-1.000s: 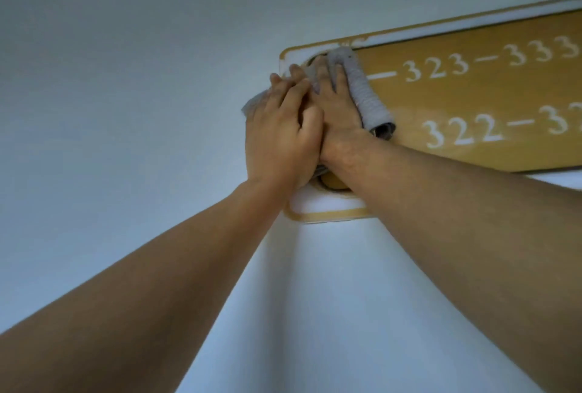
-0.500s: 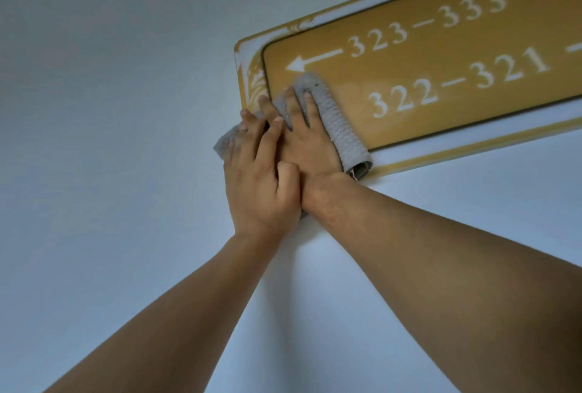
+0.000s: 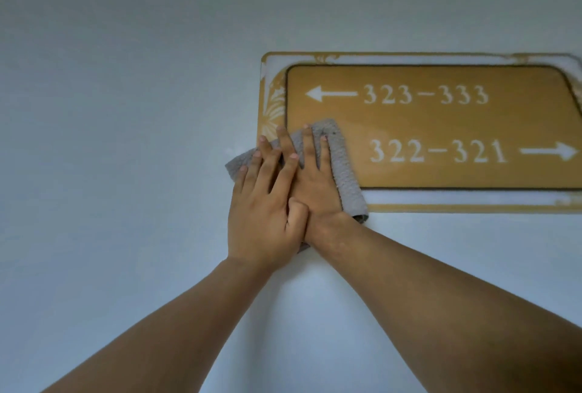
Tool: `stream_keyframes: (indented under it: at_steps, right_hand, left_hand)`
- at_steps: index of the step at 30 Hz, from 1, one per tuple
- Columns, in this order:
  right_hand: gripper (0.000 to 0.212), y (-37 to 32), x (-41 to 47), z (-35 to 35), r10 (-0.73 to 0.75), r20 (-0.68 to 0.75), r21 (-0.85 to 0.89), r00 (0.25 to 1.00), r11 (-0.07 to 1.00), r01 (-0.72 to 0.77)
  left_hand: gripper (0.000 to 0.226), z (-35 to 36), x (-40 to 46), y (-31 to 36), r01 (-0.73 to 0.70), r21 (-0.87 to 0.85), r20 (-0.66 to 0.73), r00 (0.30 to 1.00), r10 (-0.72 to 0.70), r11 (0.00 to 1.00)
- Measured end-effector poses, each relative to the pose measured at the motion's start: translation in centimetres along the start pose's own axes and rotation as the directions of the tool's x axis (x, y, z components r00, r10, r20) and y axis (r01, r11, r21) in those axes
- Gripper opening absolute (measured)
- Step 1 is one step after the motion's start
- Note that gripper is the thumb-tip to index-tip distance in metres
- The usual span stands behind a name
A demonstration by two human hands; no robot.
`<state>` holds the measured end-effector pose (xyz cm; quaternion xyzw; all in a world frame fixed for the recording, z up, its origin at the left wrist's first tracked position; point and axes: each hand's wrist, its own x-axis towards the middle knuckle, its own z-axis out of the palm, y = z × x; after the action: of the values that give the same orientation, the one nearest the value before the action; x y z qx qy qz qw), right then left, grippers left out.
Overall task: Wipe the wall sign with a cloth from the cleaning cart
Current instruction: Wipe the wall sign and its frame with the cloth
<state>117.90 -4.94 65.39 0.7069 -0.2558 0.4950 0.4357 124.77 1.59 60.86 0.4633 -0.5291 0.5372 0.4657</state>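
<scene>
A gold wall sign with white room numbers and arrows hangs on the pale wall at the right. A grey folded cloth lies flat over the sign's lower left corner and spills onto the wall. My right hand presses flat on the cloth with fingers spread. My left hand lies on top of the right hand, also flat, its fingers reaching over the cloth's left part. Much of the cloth is hidden under both hands.
Plain pale wall surrounds the sign on the left, above and below. The sign's right end runs out of view. Both forearms reach up from the bottom of the view.
The hands and cloth have slid down from the sign's upper left to its lower left corner. The view has shifted, so the sign now sits level and more of it shows.
</scene>
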Motion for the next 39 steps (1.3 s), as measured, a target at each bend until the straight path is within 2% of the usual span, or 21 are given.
stream_keyframes:
  at_steps: [6, 18, 23, 34, 39]
  right_hand:
    - [0.074, 0.1, 0.2, 0.3, -0.007, -0.022, 0.009, 1.0, 1.0, 0.007]
    - [0.075, 0.3, 0.0, -0.7, -0.031, -0.016, 0.107, 0.999, 0.994, 0.033]
    - [0.073, 1.6, -0.9, -0.8, -0.119, -0.04, 0.074, 0.992, 0.99, 0.122]
    - [0.067, 11.8, -4.0, -0.1, -0.14, -0.06, 0.049, 0.988, 0.989, 0.143]
    - [0.066, 18.1, -6.5, 0.1, -0.097, -0.078, 0.025, 0.992, 0.995, 0.099]
  left_hand:
    - [0.067, -0.1, 0.2, -0.6, -0.043, 0.041, 0.042, 0.998, 0.042, 0.998]
    - [0.062, 1.1, 0.6, -0.8, -0.143, 0.042, -0.082, 0.986, 0.147, 0.989]
    - [0.064, 1.9, 0.0, 0.9, -0.096, 0.079, -0.104, 0.989, 0.103, 0.992]
    - [0.068, 6.8, 1.8, 10.9, -0.003, 0.14, -0.064, 0.998, 0.012, 0.99]
    - [0.069, 9.9, 2.8, 16.7, -0.023, 0.164, -0.018, 1.0, 0.026, 0.986]
